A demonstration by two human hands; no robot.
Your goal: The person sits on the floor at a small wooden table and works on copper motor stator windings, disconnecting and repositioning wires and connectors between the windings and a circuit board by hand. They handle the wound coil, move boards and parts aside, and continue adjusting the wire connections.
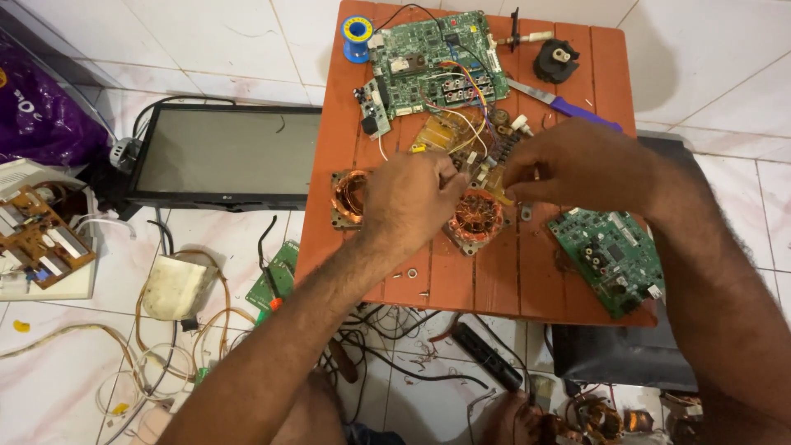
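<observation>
At frame centre my left hand and right hand meet over a small brown circuit board on the red counter. I cannot tell either grip; knuckles hide the fingertips. A copper coil sits just below, a green board lower right.

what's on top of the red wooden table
On the red wooden table: a large green circuit board, a smaller green board, two copper coils, a solder spool and a purple-handled knife. The hands cover whatever small part they pinch.
</observation>
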